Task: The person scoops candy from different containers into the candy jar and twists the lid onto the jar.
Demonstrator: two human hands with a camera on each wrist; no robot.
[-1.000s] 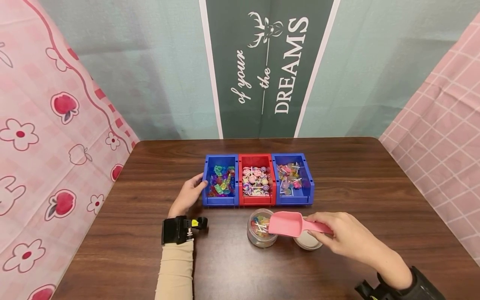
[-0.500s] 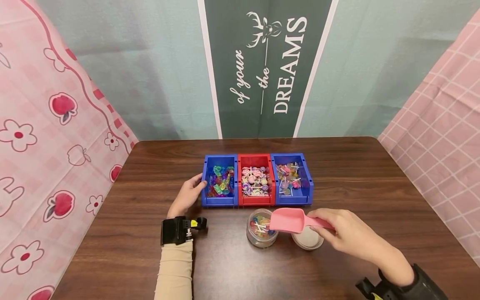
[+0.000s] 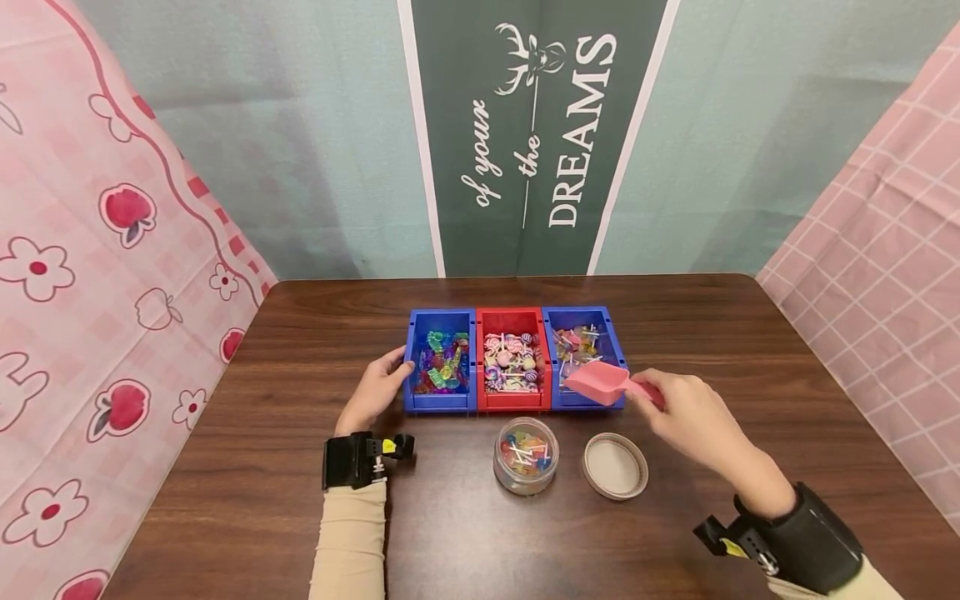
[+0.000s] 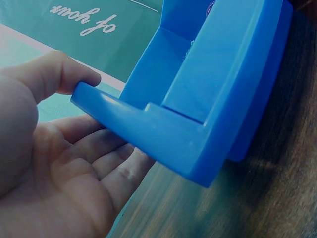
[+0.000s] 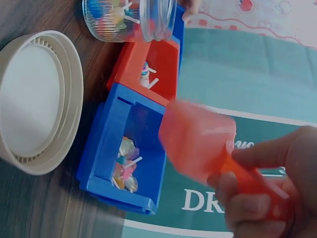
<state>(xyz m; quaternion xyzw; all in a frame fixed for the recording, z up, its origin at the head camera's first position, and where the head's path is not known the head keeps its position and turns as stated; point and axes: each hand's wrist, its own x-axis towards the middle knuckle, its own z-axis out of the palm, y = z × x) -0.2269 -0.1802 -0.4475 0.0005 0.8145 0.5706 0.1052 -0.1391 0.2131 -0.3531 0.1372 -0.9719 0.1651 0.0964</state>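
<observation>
One red bin [image 3: 514,402] has a left blue bin [image 3: 441,402] at its nine o'clock and a right blue bin [image 3: 577,317] at its three, all three plastic. The left hand [image 3: 372,392] pinches the left blue bin's wall; the right hand [image 3: 690,415] grips one smooth pink scoop [image 3: 600,382] over the right blue bin. At the red bin's six o'clock stands one clear, round jar [image 3: 517,485]; at the jar's three, one ridged, round lid [image 3: 615,467].

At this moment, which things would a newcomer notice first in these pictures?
Probably the pink scoop, held in the right hand near the blue bin at the row's right end. Next, the red bin of lollipop-like pieces, in the row's middle. Behind the table, white "DREAMS" lettering runs up a dark green panel.
</observation>
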